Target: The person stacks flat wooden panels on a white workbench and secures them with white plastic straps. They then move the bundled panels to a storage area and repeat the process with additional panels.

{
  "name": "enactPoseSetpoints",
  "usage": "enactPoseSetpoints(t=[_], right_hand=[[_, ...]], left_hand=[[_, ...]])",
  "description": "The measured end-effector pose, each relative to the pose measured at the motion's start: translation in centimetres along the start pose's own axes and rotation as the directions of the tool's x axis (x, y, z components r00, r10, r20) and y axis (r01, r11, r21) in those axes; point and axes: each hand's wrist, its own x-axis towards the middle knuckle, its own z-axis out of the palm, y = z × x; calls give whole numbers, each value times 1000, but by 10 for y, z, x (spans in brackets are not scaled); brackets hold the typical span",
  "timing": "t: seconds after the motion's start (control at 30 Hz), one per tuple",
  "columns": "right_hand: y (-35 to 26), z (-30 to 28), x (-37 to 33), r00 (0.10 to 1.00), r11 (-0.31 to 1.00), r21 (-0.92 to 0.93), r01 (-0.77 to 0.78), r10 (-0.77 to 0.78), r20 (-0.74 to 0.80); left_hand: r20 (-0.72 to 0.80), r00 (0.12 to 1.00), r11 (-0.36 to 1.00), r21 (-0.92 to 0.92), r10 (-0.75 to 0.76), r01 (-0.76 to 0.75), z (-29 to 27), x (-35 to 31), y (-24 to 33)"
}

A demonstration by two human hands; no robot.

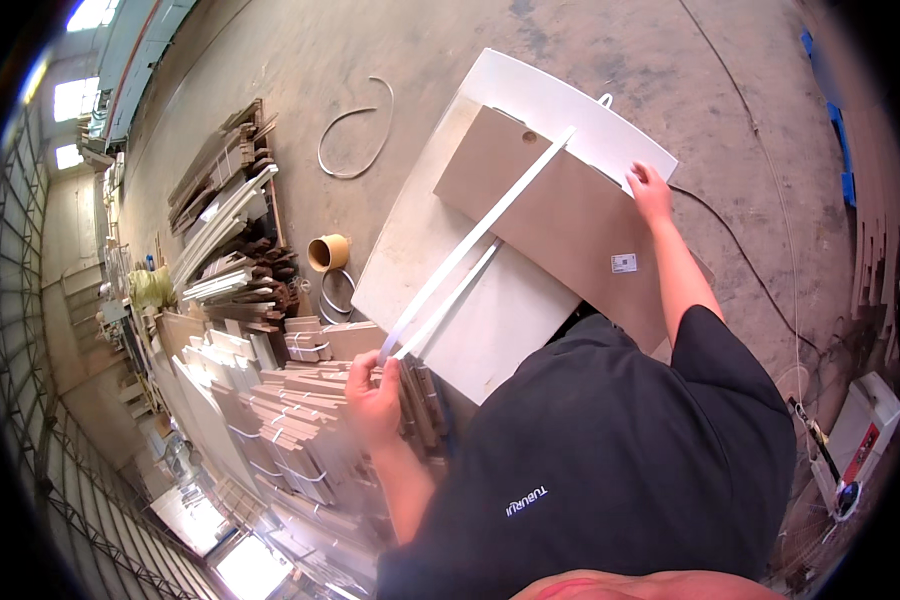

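A white packing strap (470, 237) runs diagonally over a flat brown board (570, 215) with a small round hole and a paper label. Pinched in my left hand (373, 400) is the strap's lower end, off the near left edge of a white work surface (400, 270). A second length of strap lies beside the first and dips under the board. My right hand (652, 192) is at the board's far right end, fingers apart and lightly bent, close to the white surface's corner. A small strap loop (605, 101) shows at the far edge.
Several bundles of strapped brown boards (295, 410) stand to the left, with piled strips (220, 225) beyond. A cardboard tube (327, 253) and a loose strap coil (356, 130) lie on the floor. Dark cable (740, 240) crosses the floor at right, near a white machine (865, 430).
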Motion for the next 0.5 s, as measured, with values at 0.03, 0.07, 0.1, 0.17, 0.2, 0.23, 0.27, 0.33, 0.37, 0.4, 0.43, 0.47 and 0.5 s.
enactPoseSetpoints(t=[0.03, 0.07, 0.1, 0.17, 0.2, 0.23, 0.27, 0.33, 0.37, 0.4, 0.43, 0.47, 0.5], right_hand=[[12, -19, -20, 998, 999, -12, -38, 37, -50], [24, -38, -43, 992, 997, -23, -79, 76, -102], [38, -59, -65, 981, 991, -53, -123, 113, -155], [73, -98, -110, 941, 970, -98, -224, 189, -281], [90, -114, -133, 906, 953, -108, -281, 226, -359], [102, -128, -154, 860, 915, -176, -362, 255, -442], [114, -140, -175, 804, 864, -230, -447, 275, -528], [140, -151, -210, 712, 775, -256, -577, 325, -623], [163, -155, -224, 719, 763, -164, -626, 481, -502], [182, -159, -234, 707, 732, -82, -676, 613, -352], [174, -160, -242, 648, 655, 23, -756, 752, -117], [145, -157, -250, 554, 546, 98, -832, 820, 141], [119, -147, -260, 518, 499, 140, -855, 832, 199]], left_hand=[[21, 999, 999, 31, 28, -29, 10, 4, -8], [45, 997, 996, 63, 56, -59, 19, 8, -14], [70, 989, 982, 126, 132, -140, 28, 16, -18], [91, 968, 942, 225, 233, -247, 49, 28, -23], [105, 953, 914, 270, 285, -303, 60, 33, -26], [89, 950, 913, 262, 298, -311, 70, 36, -29], [76, 946, 912, 253, 316, -325, 81, 39, -32], [118, 938, 912, 222, 325, -344, 96, 35, -36], [175, 931, 916, 194, 320, -351, 103, 32, -38], [229, 922, 920, 167, 314, -354, 110, 28, -39], [275, 883, 883, 176, 381, -436, 120, 23, -39], [324, 863, 880, 149, 388, -451, 128, 15, -38], [372, 840, 877, 116, 396, -465, 136, 7, -38]])
